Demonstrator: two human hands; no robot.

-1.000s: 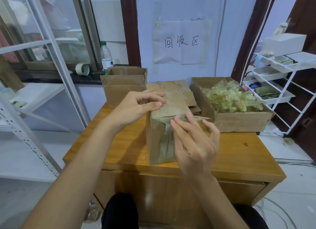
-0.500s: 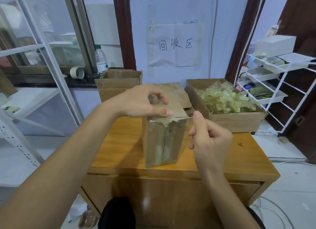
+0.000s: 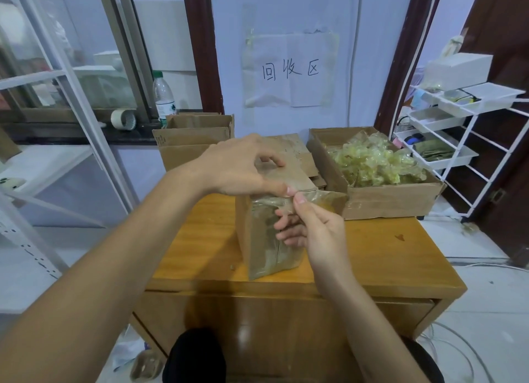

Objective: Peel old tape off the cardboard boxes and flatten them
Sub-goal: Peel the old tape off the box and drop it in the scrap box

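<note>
So far, only part of the job looks done. The cardboard box (image 3: 269, 234) stands near the front edge of the table (image 3: 386, 256), with tape (image 3: 320, 196) being lifted at its top. The top is held down by the curled fingers of the left hand (image 3: 243, 168), and the tape is pinched by the right hand (image 3: 312, 228). Old tape is piled in the open box (image 3: 380, 193) at the back right corner. Flat cardboard (image 3: 294, 151) lies behind. On the paper sign (image 3: 290, 69), "回收区" can be read.

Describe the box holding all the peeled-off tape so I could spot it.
On the wooden desk, look to the far right corner. The wide, low, open cardboard box there is heaped with crumpled yellowish clear tape; the other boxes show none inside.
</note>
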